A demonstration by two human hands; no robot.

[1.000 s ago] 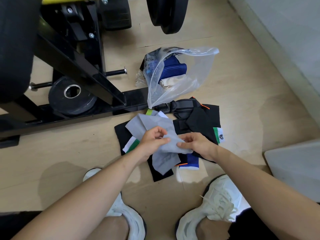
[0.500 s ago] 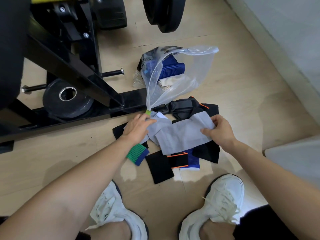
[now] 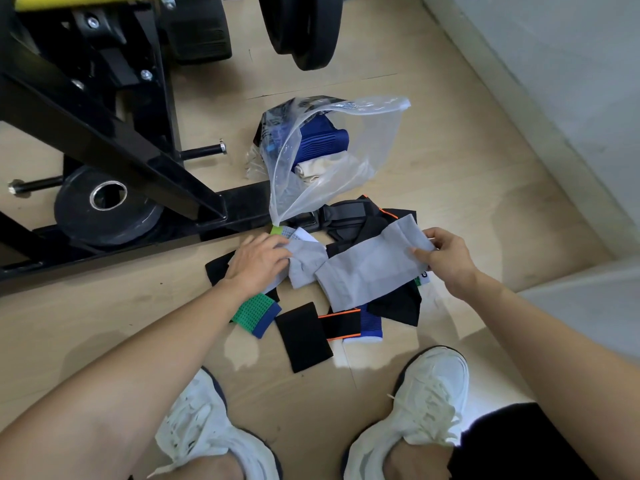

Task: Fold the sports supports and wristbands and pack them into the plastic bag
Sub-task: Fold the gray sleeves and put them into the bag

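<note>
A long grey sleeve support [image 3: 367,268] lies stretched across a pile of supports on the wooden floor. My right hand [image 3: 446,258] pinches its right end. My left hand [image 3: 258,261] rests on its left end, fingers fairly straight, pressing it down. Below lie a green and blue wristband [image 3: 258,313], a black band [image 3: 304,336], an orange-edged black strap [image 3: 341,323] and a blue band [image 3: 371,327]. A black brace [image 3: 349,220] sits behind the sleeve. The clear plastic bag [image 3: 374,133] stands open behind the pile, with a blue support [image 3: 322,140] and a cream one [image 3: 320,169] inside.
A black gym machine frame [image 3: 114,147] and a weight plate [image 3: 104,209] stand to the left, another plate [image 3: 304,26] hangs at the top. A grey wall [image 3: 554,81] runs along the right. My two white shoes [image 3: 426,393] are at the bottom.
My hands moved apart and spread the grey sleeve out lengthwise; the right hand drew its end to the right, the left hand went left and pressed down. The green wristband came into view.
</note>
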